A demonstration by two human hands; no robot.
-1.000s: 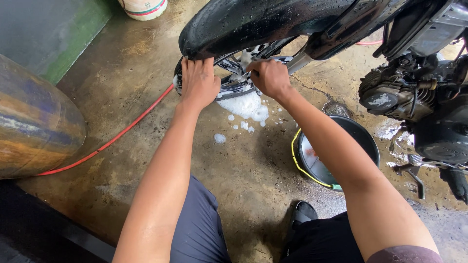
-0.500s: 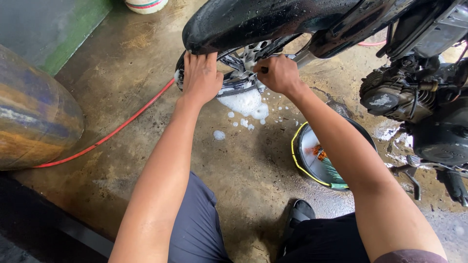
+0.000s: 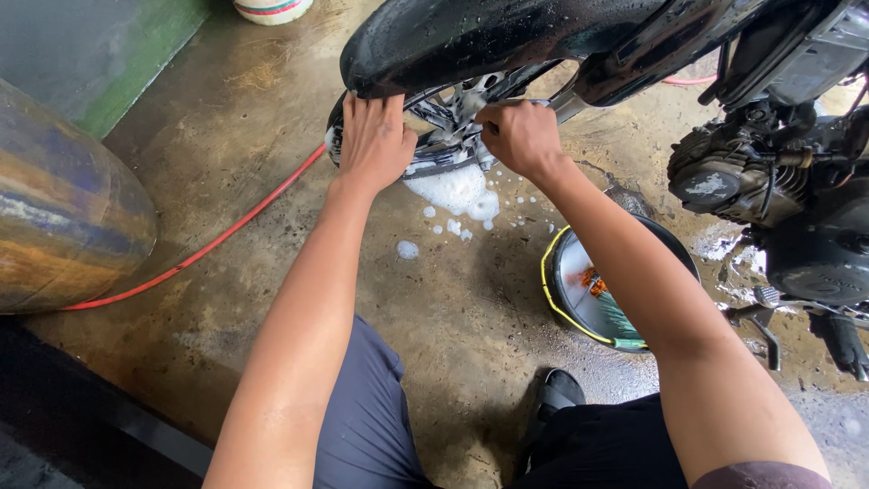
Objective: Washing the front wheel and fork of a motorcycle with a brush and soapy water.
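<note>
Since the earlier frame the right hand [image 3: 518, 136] has slid further in along the soapy wheel [image 3: 453, 118], fist closed, contents hidden; the left hand [image 3: 373, 140] lies flat on the tyre, fingers spread; beside the right forearm a black basin [image 3: 670, 249] holds soapy water and a brush [image 3: 608, 303].

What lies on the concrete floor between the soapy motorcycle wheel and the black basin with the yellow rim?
In the head view, white soap foam and scattered suds dot the wet concrete floor there; nothing else.
</note>
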